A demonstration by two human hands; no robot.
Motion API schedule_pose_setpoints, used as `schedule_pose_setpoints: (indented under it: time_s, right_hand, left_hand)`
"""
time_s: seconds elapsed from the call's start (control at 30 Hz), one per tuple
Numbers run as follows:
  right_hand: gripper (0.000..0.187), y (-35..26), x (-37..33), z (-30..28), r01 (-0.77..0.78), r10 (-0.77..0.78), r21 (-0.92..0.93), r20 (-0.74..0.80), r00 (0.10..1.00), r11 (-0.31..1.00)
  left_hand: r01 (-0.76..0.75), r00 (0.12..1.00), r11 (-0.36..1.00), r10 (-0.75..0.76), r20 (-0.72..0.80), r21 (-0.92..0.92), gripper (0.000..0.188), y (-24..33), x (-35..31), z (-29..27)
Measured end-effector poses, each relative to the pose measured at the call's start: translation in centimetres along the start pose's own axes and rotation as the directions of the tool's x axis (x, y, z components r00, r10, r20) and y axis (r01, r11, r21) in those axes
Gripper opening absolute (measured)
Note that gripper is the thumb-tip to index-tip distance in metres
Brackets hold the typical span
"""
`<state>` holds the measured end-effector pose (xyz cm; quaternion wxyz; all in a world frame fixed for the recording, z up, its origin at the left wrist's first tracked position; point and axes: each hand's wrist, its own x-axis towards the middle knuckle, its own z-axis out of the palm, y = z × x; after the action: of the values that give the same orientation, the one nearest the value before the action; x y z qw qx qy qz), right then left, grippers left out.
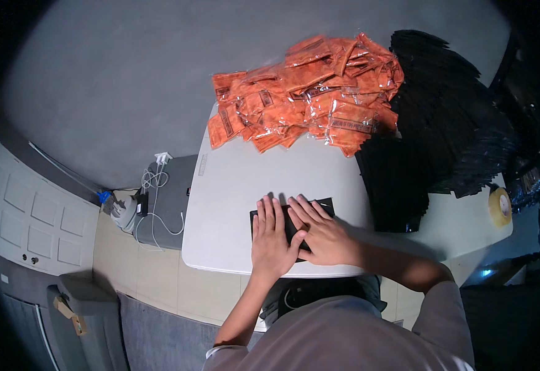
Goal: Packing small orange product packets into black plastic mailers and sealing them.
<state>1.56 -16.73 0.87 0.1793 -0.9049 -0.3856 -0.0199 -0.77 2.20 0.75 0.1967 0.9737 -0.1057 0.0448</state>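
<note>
Both my hands lie flat, side by side, on a flat black rectangular piece (327,205) near the table's front edge. It could be folded cloth or a bag; the hands cover most of it. My left hand (271,240) presses on its left part with the fingers stretched out and pointing away from me. Across its right part rests my right hand (324,236), fingers extended and slanting to the far left. The thumbs come close together over the dark surface.
The white table (233,198) bears a heap of orange items in clear plastic packets (319,86) at the far side. Stacked, fanned-out black pieces (449,123) cover its right side. A roll of tape (500,206) lies at the right edge. White cables (154,179) hang left of the table.
</note>
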Motion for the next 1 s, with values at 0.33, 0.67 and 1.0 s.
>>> schedule_pose_setpoints:
  time_s: [0.33,0.67,1.0]
  right_hand:
    - [0.038,6.1,9.3,-9.1,0.010,-0.024,-0.139,-0.103,0.994,0.990]
    - [0.043,16.1,20.3,-14.5,-0.320,0.091,-0.498,-0.430,0.898,0.806]
    - [0.030,9.6,12.8,-19.0,0.195,0.267,0.570,-0.625,0.734,0.798]
  left_hand:
    - [-0.038,0.995,0.999,0.041,-0.096,0.031,0.089,-0.8,-0.1,0.6]
    - [0.142,0.969,0.970,-0.095,-0.229,0.199,0.087,-9.0,1.6,-2.4]
    - [0.245,0.961,0.956,-0.217,-0.170,0.164,0.077,-8.9,-1.7,-3.9]
